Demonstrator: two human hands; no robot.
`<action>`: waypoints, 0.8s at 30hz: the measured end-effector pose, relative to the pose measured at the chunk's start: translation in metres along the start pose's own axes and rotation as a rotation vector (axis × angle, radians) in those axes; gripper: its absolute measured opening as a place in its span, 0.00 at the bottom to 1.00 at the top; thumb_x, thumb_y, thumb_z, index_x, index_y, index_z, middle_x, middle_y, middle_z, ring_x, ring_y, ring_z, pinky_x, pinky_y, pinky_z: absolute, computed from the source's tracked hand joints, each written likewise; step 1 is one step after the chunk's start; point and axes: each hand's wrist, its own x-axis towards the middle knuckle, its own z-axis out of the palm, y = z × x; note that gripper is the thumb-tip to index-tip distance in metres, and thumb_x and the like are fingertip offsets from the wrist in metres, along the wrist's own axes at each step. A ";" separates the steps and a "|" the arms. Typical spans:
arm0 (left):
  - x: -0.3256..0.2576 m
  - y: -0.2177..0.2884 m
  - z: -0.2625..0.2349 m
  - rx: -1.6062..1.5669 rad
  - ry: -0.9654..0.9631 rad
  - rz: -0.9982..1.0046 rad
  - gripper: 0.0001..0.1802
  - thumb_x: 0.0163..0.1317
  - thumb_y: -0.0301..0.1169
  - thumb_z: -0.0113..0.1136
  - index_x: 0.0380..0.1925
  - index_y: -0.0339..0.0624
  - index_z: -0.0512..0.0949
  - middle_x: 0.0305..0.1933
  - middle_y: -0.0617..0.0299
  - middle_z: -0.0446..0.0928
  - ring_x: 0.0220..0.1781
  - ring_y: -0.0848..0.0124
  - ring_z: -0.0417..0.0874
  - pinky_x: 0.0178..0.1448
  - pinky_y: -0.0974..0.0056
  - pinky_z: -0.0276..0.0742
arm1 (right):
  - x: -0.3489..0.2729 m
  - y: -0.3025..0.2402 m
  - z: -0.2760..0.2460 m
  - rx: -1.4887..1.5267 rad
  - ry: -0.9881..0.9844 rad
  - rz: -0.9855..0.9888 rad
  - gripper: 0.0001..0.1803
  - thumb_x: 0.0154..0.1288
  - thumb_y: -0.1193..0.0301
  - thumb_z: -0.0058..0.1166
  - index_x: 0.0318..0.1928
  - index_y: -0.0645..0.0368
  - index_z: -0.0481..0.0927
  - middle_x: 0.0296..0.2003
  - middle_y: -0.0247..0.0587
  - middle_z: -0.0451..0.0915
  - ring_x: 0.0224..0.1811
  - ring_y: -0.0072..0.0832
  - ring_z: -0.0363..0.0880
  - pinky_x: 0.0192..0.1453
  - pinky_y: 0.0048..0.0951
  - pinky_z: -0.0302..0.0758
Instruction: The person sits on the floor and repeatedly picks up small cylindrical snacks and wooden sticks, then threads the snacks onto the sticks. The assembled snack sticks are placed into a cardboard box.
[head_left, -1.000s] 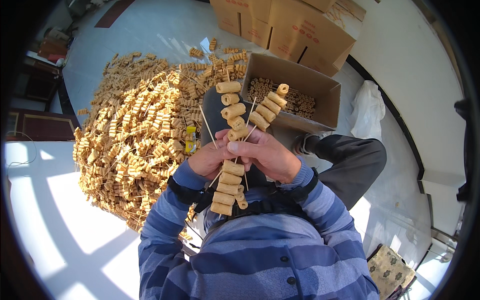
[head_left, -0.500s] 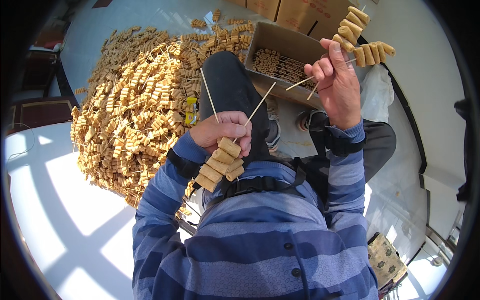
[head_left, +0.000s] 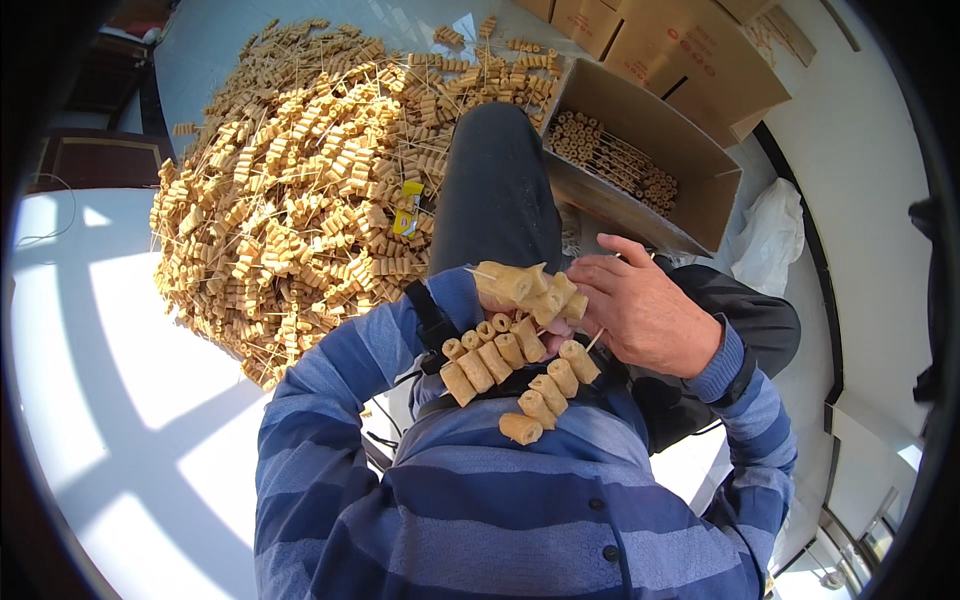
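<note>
My left hand (head_left: 555, 342), mostly covered by food and my other hand, is closed around several skewers in front of my belly. Each skewer is a thin wooden stick threaded with short tan, hollow rolls. One skewer (head_left: 483, 368) and a second row behind it slant down to the left from that hand. More rolls (head_left: 535, 290) lie across the top of it. My right hand (head_left: 648, 312) meets the left, back up, one finger raised, the others bent over the sticks with their tips hidden. Another skewer (head_left: 550, 392) hangs lower, its stick running toward the right palm.
A large heap of skewers (head_left: 290, 210) covers the floor at left, with a yellow packet (head_left: 408, 208) on it. Beyond my knee stands an open cardboard box (head_left: 640, 215) partly filled with skewers in rows. Closed cartons (head_left: 670, 50) and a white plastic bag (head_left: 772, 240) are nearby.
My right hand has come down and left from beside the box, bringing its skewers to those in my left hand. The left hand has shifted right, and the skewers are now bunched together.
</note>
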 end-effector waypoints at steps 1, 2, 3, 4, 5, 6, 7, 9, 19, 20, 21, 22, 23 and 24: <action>0.001 -0.002 0.000 0.007 -0.088 -0.050 0.13 0.67 0.34 0.65 0.45 0.38 0.78 0.37 0.61 0.80 0.37 0.71 0.83 0.45 0.67 0.81 | -0.004 -0.001 0.005 -0.019 -0.042 0.014 0.18 0.67 0.69 0.57 0.55 0.63 0.80 0.47 0.46 0.81 0.54 0.40 0.78 0.73 0.46 0.60; -0.006 -0.005 0.001 0.033 -0.085 -0.079 0.15 0.68 0.34 0.62 0.50 0.39 0.78 0.44 0.66 0.79 0.45 0.75 0.81 0.49 0.69 0.77 | -0.006 -0.003 0.011 0.107 -0.151 0.126 0.20 0.64 0.70 0.59 0.56 0.63 0.80 0.46 0.46 0.81 0.52 0.40 0.78 0.73 0.47 0.59; -0.008 -0.009 0.003 -0.168 -0.035 -0.156 0.16 0.70 0.35 0.60 0.52 0.38 0.77 0.45 0.66 0.79 0.45 0.77 0.80 0.50 0.70 0.76 | -0.007 -0.003 0.017 0.105 -0.189 0.139 0.23 0.61 0.72 0.60 0.58 0.63 0.78 0.46 0.47 0.81 0.50 0.41 0.78 0.69 0.44 0.63; -0.009 -0.010 0.003 -0.110 0.009 -0.157 0.16 0.71 0.35 0.58 0.52 0.37 0.77 0.46 0.67 0.79 0.46 0.79 0.80 0.51 0.71 0.75 | -0.011 -0.005 0.020 0.199 -0.114 0.168 0.25 0.60 0.73 0.59 0.59 0.64 0.77 0.46 0.48 0.80 0.50 0.44 0.78 0.66 0.42 0.66; -0.012 -0.011 0.004 -0.074 -0.007 -0.118 0.16 0.72 0.36 0.56 0.53 0.36 0.76 0.46 0.67 0.79 0.47 0.80 0.79 0.52 0.72 0.74 | -0.013 -0.007 0.023 0.280 -0.098 0.218 0.26 0.59 0.75 0.59 0.60 0.64 0.77 0.46 0.48 0.80 0.49 0.46 0.77 0.62 0.41 0.69; -0.016 -0.009 0.004 0.018 0.090 -0.196 0.17 0.72 0.36 0.55 0.53 0.36 0.76 0.47 0.67 0.79 0.48 0.80 0.78 0.53 0.72 0.74 | -0.014 -0.011 0.029 0.311 -0.096 0.250 0.26 0.59 0.75 0.58 0.59 0.64 0.76 0.46 0.49 0.80 0.48 0.46 0.77 0.59 0.41 0.70; -0.020 -0.005 0.003 0.081 0.125 -0.222 0.17 0.72 0.36 0.55 0.54 0.36 0.76 0.47 0.67 0.79 0.49 0.80 0.78 0.54 0.72 0.73 | -0.014 -0.015 0.034 0.339 -0.080 0.265 0.26 0.58 0.76 0.58 0.59 0.64 0.76 0.46 0.49 0.80 0.48 0.47 0.77 0.56 0.41 0.71; -0.029 0.005 0.004 0.208 0.145 -0.277 0.19 0.72 0.36 0.54 0.56 0.35 0.75 0.49 0.67 0.78 0.51 0.81 0.77 0.56 0.72 0.73 | -0.013 -0.023 0.046 0.367 -0.060 0.292 0.25 0.58 0.77 0.58 0.58 0.64 0.77 0.45 0.50 0.79 0.47 0.49 0.77 0.52 0.42 0.73; -0.118 0.026 -0.061 0.134 0.513 0.136 0.18 0.75 0.34 0.51 0.57 0.34 0.71 0.45 0.54 0.80 0.44 0.67 0.85 0.52 0.63 0.84 | -0.010 -0.018 0.085 0.397 0.022 0.366 0.12 0.55 0.82 0.53 0.42 0.66 0.76 0.35 0.50 0.76 0.37 0.50 0.76 0.42 0.45 0.74; -0.139 0.025 -0.085 0.170 0.731 0.258 0.16 0.75 0.35 0.52 0.55 0.35 0.73 0.43 0.56 0.81 0.41 0.67 0.85 0.48 0.64 0.84 | -0.010 -0.016 0.088 0.390 0.086 0.376 0.10 0.57 0.82 0.52 0.41 0.67 0.74 0.35 0.49 0.76 0.36 0.49 0.75 0.41 0.44 0.74; -0.155 0.020 -0.110 0.195 1.013 0.355 0.16 0.73 0.39 0.55 0.49 0.37 0.77 0.40 0.58 0.79 0.41 0.70 0.84 0.47 0.66 0.83 | -0.010 -0.013 0.090 0.368 0.154 0.385 0.08 0.59 0.82 0.52 0.41 0.68 0.73 0.35 0.49 0.76 0.35 0.48 0.75 0.39 0.43 0.73; -0.169 0.013 -0.137 0.173 1.323 0.405 0.20 0.71 0.43 0.57 0.49 0.36 0.77 0.37 0.59 0.79 0.33 0.71 0.83 0.39 0.65 0.83 | -0.013 -0.011 0.089 0.630 0.029 0.718 0.07 0.73 0.72 0.49 0.43 0.65 0.74 0.28 0.39 0.74 0.28 0.32 0.74 0.33 0.33 0.71; -0.186 0.006 -0.163 0.177 1.522 0.299 0.23 0.69 0.46 0.59 0.48 0.34 0.77 0.34 0.58 0.79 0.29 0.71 0.82 0.36 0.63 0.83 | -0.015 -0.007 0.087 0.734 0.135 0.709 0.10 0.76 0.68 0.47 0.43 0.64 0.74 0.27 0.36 0.73 0.27 0.27 0.72 0.31 0.29 0.69; -0.198 -0.006 -0.186 0.175 1.727 0.158 0.25 0.68 0.48 0.61 0.46 0.33 0.77 0.32 0.57 0.80 0.25 0.71 0.81 0.32 0.62 0.82 | -0.018 -0.005 0.083 0.841 0.196 0.770 0.14 0.79 0.64 0.44 0.44 0.63 0.74 0.26 0.33 0.72 0.25 0.22 0.71 0.30 0.26 0.67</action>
